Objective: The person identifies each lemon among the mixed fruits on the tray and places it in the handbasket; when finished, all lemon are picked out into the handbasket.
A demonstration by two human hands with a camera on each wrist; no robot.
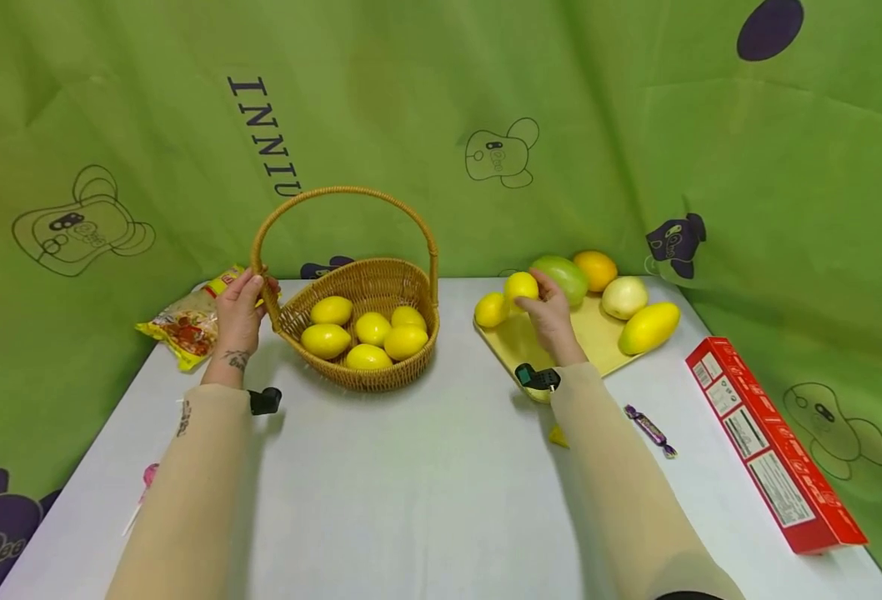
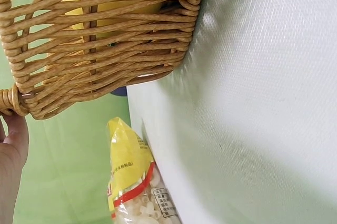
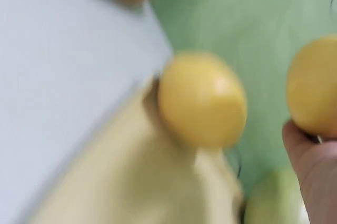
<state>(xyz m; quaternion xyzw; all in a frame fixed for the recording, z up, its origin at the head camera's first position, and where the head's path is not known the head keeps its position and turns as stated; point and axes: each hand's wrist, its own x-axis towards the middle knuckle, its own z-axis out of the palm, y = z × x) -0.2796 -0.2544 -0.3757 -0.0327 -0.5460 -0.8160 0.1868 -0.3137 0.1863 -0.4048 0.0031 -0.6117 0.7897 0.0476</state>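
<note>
While the left hand [image 1: 240, 310] grips the handle of the basket [image 1: 366, 379] at its near-left rim, the right hand [image 1: 549, 317] pinches a lemon [image 1: 520, 286] above the yellow board [image 1: 598, 337], the basket lying leftward across the surface [image 1: 426, 467].

Staged recording set, not lived-in room. Green cartoon-print cloth [image 1: 426, 108] hung as backdrop on all sides, creased, draped down to surface edge. White surface [image 1: 426, 492] laid out with props: wicker basket [image 1: 358, 333], yellow board [image 1: 598, 337] carrying fruit, red box [image 1: 774, 446], snack packet [image 1: 186, 325]. No furniture, walls or windows visible.
</note>
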